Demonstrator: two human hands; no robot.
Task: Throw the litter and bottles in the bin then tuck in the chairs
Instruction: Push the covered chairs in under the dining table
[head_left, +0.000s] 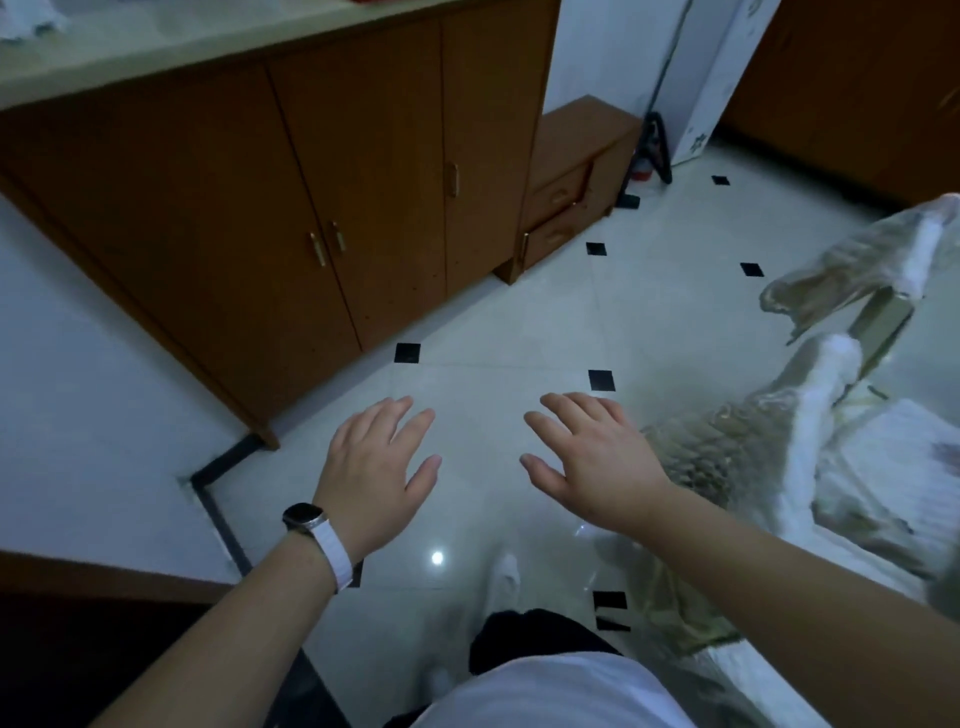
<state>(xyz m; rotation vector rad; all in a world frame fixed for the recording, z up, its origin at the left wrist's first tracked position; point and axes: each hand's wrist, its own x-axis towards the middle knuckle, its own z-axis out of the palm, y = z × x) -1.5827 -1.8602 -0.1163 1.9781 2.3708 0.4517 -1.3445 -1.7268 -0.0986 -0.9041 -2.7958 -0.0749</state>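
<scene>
- Head view: your left hand (379, 467) and right hand (587, 457) hover over the tiled floor (519, 322), fingers spread, holding nothing.
- Plastic-wrapped chairs (831, 415) sit just right of them.

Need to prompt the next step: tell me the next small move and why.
Probably turn right toward the plastic-wrapped furniture: the left hand and right hand are both open and empty, and no litter, bottles or bin show here.

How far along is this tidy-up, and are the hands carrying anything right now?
Nothing is in hand: the left hand and right hand are both open and empty above the tiled floor. No bin, bottles or litter show here, so what is done cannot be judged. The plastic-wrapped furniture at right, perhaps chairs, may still need tucking in.
</scene>
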